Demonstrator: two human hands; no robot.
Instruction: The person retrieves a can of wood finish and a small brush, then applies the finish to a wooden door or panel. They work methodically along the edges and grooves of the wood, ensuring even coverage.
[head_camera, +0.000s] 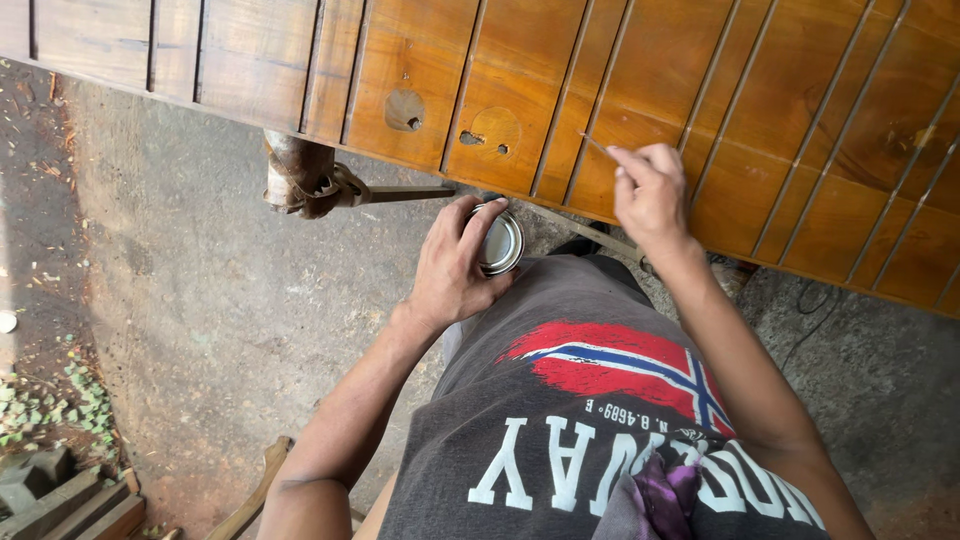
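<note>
A large brown wooden panel (620, 90) with raised vertical slats lies across the top of the view. My right hand (650, 195) pinches a thin stick (598, 147) whose tip rests in a groove of the panel. My left hand (455, 265) grips a small round metal tin (500, 242) just below the panel's lower edge, in front of my dark grey shirt.
A wooden support with a clamp-like metal piece (310, 180) sits under the panel's edge. The ground is bare concrete (220, 300). Wooden offcuts (70, 500) lie at the lower left, and a thin cable (810, 315) runs at the right.
</note>
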